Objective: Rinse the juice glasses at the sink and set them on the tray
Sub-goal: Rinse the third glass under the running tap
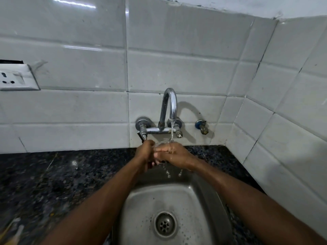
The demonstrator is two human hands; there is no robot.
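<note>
Under the curved chrome tap (169,105), above the back edge of the steel sink (208,200): one clear juice glass (160,143), only its rim and a sliver of wall showing, held between the two hands and largely hidden by them. Left hand (144,152): fingers curled round the glass on its left side, gripping it. Right hand (172,153): pressed against the glass from the right, fingers laid across toward the left hand and touching it; whether it grips the glass or only rubs against it cannot be told. Water stream (172,130): falling from the spout onto the right hand's knuckles just beside the glass rim, with drops falling below into the basin. Drain (165,224): centre of sink floor. Surround: dark speckled tabletop (53,174), white tiled wall (88,59), wall socket (16,76) at far left.
</note>
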